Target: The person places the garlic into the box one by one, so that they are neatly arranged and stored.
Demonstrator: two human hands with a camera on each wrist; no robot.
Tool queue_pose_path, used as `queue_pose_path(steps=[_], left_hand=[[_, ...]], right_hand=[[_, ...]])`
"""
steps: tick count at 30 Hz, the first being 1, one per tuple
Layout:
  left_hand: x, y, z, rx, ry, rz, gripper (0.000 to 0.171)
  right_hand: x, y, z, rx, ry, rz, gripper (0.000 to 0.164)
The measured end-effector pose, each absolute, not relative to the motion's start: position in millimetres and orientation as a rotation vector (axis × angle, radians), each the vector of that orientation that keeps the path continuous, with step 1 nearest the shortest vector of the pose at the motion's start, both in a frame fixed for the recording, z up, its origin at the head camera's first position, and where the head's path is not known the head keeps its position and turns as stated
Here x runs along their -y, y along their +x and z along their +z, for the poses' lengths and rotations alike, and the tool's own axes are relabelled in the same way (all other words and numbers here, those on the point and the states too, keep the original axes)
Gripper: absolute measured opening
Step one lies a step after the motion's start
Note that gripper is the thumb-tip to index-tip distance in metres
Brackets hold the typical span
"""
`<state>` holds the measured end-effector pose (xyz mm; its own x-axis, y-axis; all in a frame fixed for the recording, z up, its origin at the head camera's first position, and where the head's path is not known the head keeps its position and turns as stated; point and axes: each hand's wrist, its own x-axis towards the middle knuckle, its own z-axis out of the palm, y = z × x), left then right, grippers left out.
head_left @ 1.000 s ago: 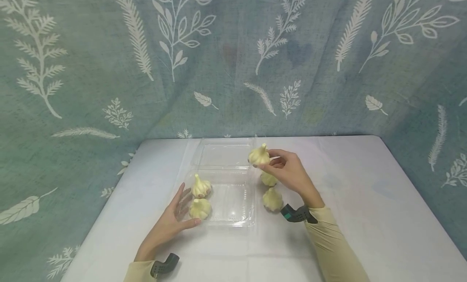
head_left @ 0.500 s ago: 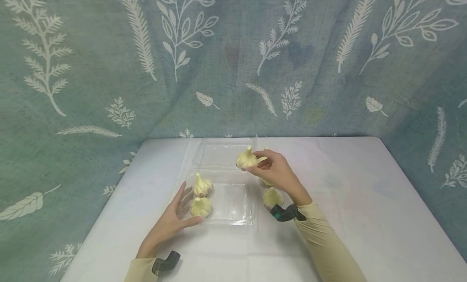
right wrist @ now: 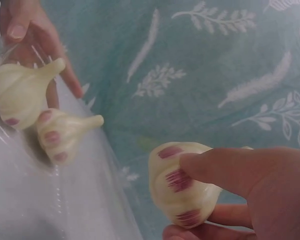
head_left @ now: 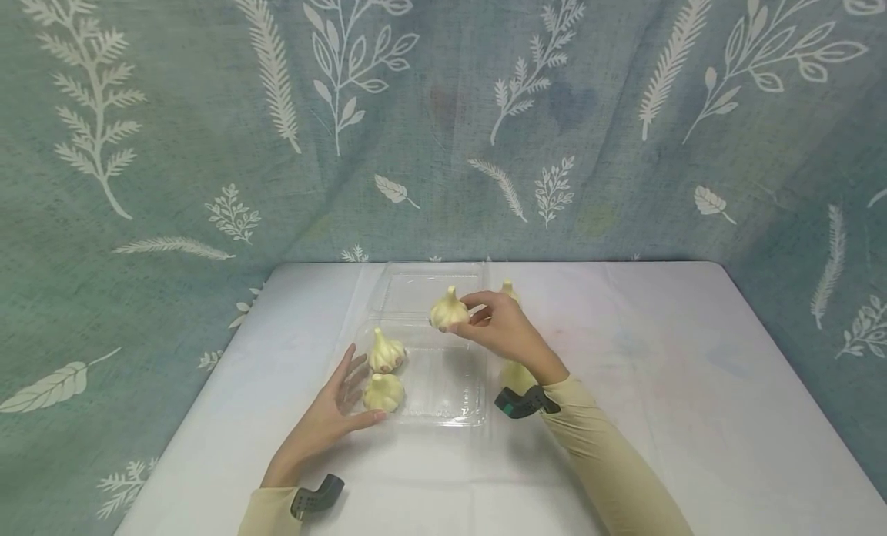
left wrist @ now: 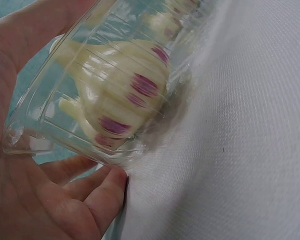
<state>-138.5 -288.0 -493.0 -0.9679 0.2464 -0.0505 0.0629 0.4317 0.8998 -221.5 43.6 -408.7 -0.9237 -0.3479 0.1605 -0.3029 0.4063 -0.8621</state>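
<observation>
In the head view, my right hand (head_left: pixel 504 326) pinches a garlic bulb (head_left: pixel 448 310) between thumb and fingers, above the clear plastic container (head_left: pixel 443 420). Its stem points up; purple streaks mark the base in the right wrist view. Two more garlic bulbs, a far one (head_left: pixel 386 353) and a near one (head_left: pixel 383 393), lie inside along the container's left side. My left hand (head_left: pixel 324 419) holds the container's left end, thumb at the near side and fingers at the left wall. In the left wrist view, fingertips (left wrist: pixel 115 180) touch its corner.
The container's lid (head_left: pixel 430 289) lies opened toward the back. Right of the container, a garlic bulb (head_left: pixel 516 376) sits partly behind my right wrist, and another garlic bulb (head_left: pixel 509 288) is mostly hidden by the hand. A leaf-patterned cloth (head_left: pixel 443 174) hangs behind the white table (head_left: pixel 665 413).
My right hand has carried its garlic bulb leftward and slightly nearer, from beside the container to over it. The left hand keeps its place at the container's left end.
</observation>
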Motion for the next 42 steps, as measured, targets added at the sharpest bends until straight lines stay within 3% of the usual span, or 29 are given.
queue_pose_path(steps=[8, 20, 42], left_hand=[[289, -139, -493, -2.509, 0.292, 1.564, 0.126], [289, -139, -494, -2.503, 0.289, 1.571, 0.126], [289, -139, -494, -2.489, 0.286, 1.583, 0.126]], right_hand=[[-29, -228, -417, -2.602, -0.613, -1.492, 0.039], [-11, -229, -428, -2.615, -0.678, -1.349, 0.043], [3, -228, -442, -2.523, -0.8, -1.311, 0.028]])
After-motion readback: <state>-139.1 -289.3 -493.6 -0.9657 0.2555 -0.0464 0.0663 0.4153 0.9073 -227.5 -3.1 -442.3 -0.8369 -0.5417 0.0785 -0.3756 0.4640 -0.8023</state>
